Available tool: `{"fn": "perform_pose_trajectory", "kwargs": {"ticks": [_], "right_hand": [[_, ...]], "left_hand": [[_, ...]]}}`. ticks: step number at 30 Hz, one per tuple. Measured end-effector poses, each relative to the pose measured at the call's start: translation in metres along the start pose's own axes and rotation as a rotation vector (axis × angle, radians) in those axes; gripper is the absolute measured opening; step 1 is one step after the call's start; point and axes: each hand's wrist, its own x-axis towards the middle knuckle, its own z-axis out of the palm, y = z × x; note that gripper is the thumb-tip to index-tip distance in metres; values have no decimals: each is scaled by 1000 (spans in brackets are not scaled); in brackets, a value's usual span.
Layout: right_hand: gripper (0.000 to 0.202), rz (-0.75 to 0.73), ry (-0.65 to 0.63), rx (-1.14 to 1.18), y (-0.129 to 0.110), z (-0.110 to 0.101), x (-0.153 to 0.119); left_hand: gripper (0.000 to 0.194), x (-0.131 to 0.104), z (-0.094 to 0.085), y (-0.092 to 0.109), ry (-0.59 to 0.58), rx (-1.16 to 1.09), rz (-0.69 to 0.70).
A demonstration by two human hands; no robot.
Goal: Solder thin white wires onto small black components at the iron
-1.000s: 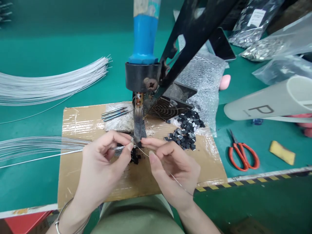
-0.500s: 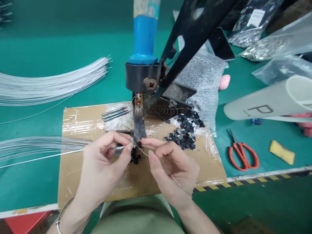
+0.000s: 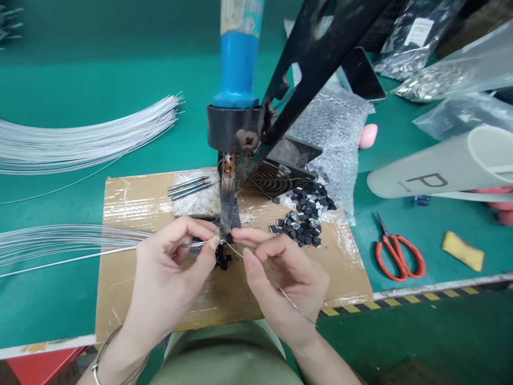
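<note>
A soldering iron (image 3: 239, 69) with a blue handle hangs tip-down in a black bracket. Just left of its tip (image 3: 226, 211), my left hand (image 3: 170, 267) pinches the end of a thin pale cable (image 3: 84, 260) between thumb and fingers. A small shiny piece shows at those fingertips; its kind is too small to make out. My right hand (image 3: 286, 278) is closed on a thin solder wire (image 3: 234, 249), whose end meets the left fingertips under the iron. The wire's tail trails over the right palm. Small black parts (image 3: 223, 258) lie partly hidden between the hands.
Taped cardboard (image 3: 132, 299) covers the bench below the hands. Black connector pieces (image 3: 302, 227) are heaped at right, beside red-handled scissors (image 3: 399, 256) and a yellow sponge (image 3: 463, 251). A white cable bundle (image 3: 120, 131) lies at left. A black bracket (image 3: 310, 75) slants overhead.
Both hands hold almost the same pose at the iron's tip. The view has shifted very slightly; nothing was taken up or let go.
</note>
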Motion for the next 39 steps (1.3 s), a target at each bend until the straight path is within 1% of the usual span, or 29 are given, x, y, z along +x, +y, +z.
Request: {"fn": "perform_pose_trajectory", "kwargs": {"ticks": [7,16,29,39], "right_hand": [[21,19,7,12,2,1,-1],[19,2,10,-8,-1,0,1],[19,15,12,-13,2,1,1],[20,-5,8,-14,3,1,-1]], "left_hand": [[11,1,1,-1,4,0,-6],[10,0,1,2,6,-11,-11],[10,1,0,-8,-25,-7,-3],[9,0,0,-6,-27,19,7]]}}
